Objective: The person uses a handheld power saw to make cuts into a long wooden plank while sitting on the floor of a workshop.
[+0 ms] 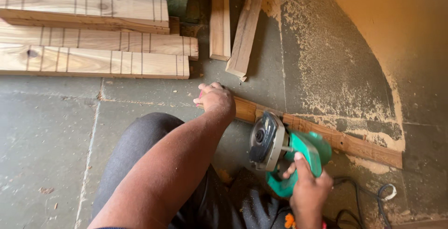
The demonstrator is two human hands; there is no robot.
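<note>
A long narrow wooden strip point(345, 141) lies slanted across the stone floor. My left hand point(215, 99) presses down on its left end, fingers curled over it. My right hand point(309, 187) grips the handle of a green circular saw point(284, 149), whose grey blade guard sits against the strip near its middle. The blade itself is hidden by the guard. My knee in dark trousers point(140, 154) is bent below my left arm.
Three wide planks with pencil lines point(93, 38) are stacked at the upper left. Two shorter boards point(233, 24) lean at the top centre. Sawdust point(340, 70) covers the floor to the right. A black power cord point(368, 201) coils at the lower right.
</note>
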